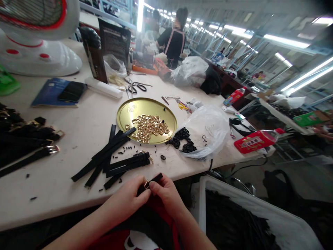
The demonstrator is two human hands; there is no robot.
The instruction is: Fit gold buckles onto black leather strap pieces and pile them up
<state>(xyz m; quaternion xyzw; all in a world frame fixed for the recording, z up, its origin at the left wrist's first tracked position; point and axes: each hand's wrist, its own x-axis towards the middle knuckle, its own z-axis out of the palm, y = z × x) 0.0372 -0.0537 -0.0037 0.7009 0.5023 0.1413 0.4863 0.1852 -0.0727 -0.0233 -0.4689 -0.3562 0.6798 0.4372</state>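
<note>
At the table's near edge, my left hand [130, 198] and my right hand [165, 192] both pinch one black strap [156, 180] with a small gold buckle on it. Both hands have their fingers closed on it. Just beyond them lie several loose black straps [109, 156] and a small bundle of straps with buckles [132, 162]. A round gold tray [125, 116] holds a heap of gold buckles [151, 127]. Black rings [182, 139] spill from a clear plastic bag [208, 132] to the right of the tray.
A pile of finished black straps [23, 142] lies at the left. A white and red fan [39, 38], a blue notebook with a phone [61, 92], scissors [136, 86] and red bottles [256, 140] stand around. Another person [174, 38] works at the far end.
</note>
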